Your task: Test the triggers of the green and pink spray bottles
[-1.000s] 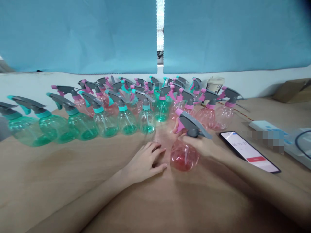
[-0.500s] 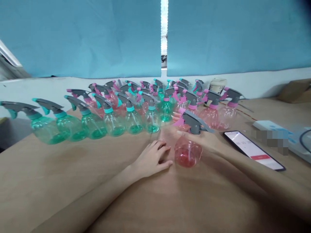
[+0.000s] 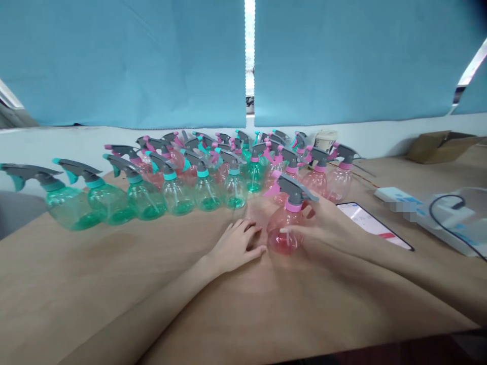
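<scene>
A pink spray bottle (image 3: 279,219) with a grey head and pink trigger stands upright on the wooden table (image 3: 182,304) in front of me. My right hand (image 3: 323,223) grips its round body from the right side, thumb across the near face; the other fingers are mostly hidden behind it. Just left of that bottle, my left hand (image 3: 236,247) rests on the tabletop, fingers loosely bent and apart, holding nothing. Beyond it, a green spray bottle (image 3: 235,192) ends a row of several green ones that runs off to the left.
Several pink and green spray bottles crowd the back, including a clear-pink one (image 3: 340,183) at the right. A phone (image 3: 375,225) lies beside my right forearm. Farther right are a white power strip (image 3: 403,200) with a dark cable and a cardboard box (image 3: 437,147). Blue curtains (image 3: 133,61) hang behind.
My right hand has shifted from behind the pink bottle's neck to the right side of its body, thumb now lower. The left hand stays put. The view has turned slightly right.
</scene>
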Tool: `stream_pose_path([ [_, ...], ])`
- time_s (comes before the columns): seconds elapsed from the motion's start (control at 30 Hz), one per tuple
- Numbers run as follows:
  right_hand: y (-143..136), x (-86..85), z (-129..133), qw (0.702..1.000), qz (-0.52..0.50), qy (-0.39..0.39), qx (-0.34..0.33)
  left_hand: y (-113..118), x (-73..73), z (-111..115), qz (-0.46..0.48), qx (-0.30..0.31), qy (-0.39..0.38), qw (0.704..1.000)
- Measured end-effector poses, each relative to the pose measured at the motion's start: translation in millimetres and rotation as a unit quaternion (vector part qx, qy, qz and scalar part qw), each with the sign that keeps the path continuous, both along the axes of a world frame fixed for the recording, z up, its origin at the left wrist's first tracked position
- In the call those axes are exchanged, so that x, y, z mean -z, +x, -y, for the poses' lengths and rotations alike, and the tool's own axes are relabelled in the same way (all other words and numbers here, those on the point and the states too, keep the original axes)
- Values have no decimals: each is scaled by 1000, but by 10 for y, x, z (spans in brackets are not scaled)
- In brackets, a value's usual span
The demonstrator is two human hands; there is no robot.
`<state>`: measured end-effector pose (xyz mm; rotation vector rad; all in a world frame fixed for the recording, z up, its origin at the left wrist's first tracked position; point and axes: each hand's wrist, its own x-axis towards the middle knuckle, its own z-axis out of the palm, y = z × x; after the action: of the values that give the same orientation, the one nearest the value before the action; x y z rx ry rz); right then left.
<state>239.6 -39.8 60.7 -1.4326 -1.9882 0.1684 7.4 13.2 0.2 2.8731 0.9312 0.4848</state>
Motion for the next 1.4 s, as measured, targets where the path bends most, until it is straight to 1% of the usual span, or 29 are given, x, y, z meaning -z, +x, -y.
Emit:
stream_pose_path([
  [0.07, -44, 3, 2, 1000, 12, 10, 6, 2, 10, 7, 4, -6, 4, 1000],
  [0.13, -92, -15, -64, 1000, 16, 13, 16, 1, 17, 16, 9, -16, 7, 1000],
  [0.17, -116, -33, -117, 999, 20, 12, 22, 0, 20, 19, 11, -22, 8, 1000],
  [0.3, -217, -122, -384, 999, 37, -6, 0, -13, 23, 16, 20, -40, 6, 999],
  [0.37, -268, -141, -521, 999, 47, -7, 22, -19, 26, 9, 25, -47, 4, 999],
  [0.5, -340, -99, -775, 996, 58, 18, 62, -25, 39, 3, 31, -57, -1, 998],
  [0.63, -353, -40, -976, 994, 66, 10, 88, -28, 42, 11, 37, -59, -7, 998],
  [0.77, -345, -15, -1106, 993, 65, 3, 101, -25, 24, 14, 41, -46, -15, 998],
  [0.97, -386, 2, -1220, 991, 56, -9, 123, -19, 15, 7, 39, -35, -24, 998],
  [1.2, -441, 0, -1261, 989, 51, -13, 138, -17, 15, -1, 30, -34, -26, 999],
  [1.3, -441, 1, -1239, 987, 53, -13, 149, -18, 17, -2, 28, -35, -25, 999],
  [1.4, -390, -3, -1140, 987, 53, 4, 151, -20, 22, -7, 26, -34, -27, 999],
])
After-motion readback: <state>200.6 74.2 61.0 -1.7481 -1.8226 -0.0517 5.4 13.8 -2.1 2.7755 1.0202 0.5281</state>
